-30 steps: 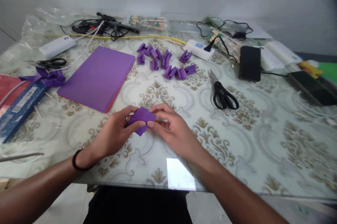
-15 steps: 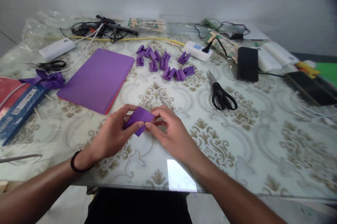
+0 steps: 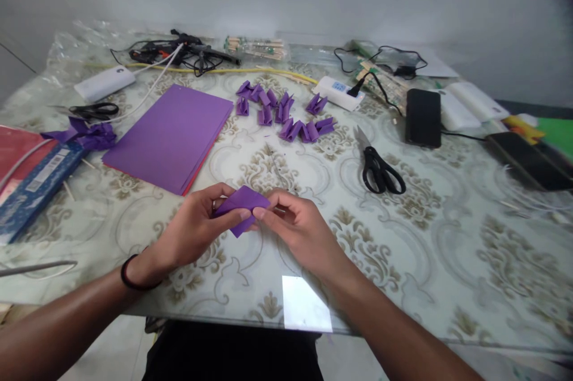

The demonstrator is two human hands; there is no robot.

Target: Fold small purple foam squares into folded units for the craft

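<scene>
A small folded piece of purple paper (image 3: 245, 197) is held just above the table, near its front edge. My left hand (image 3: 201, 223) pinches its left part, thumb on top and fingers behind. On the other side, my right hand (image 3: 293, 223) grips the right part between thumb and fingers, so both thumbs almost meet over the paper. Its underside and several fingertips are hidden. Beyond the hands lie several folded purple paper pieces (image 3: 283, 107). A stack of purple sheets (image 3: 174, 136), with red showing beneath, rests to the left.
Black-handled scissors (image 3: 380, 172) lie right of the hands, and a second pair (image 3: 94, 110) at the left. A white power strip (image 3: 339, 93), a black phone (image 3: 423, 118) and cables stand farther back. A blue package (image 3: 42, 187) is at the left edge.
The camera view has shifted slightly. My right thumb and fingers have moved a little along the purple paper's right side, and its upper part looks more pointed. Both hands still hold it.
</scene>
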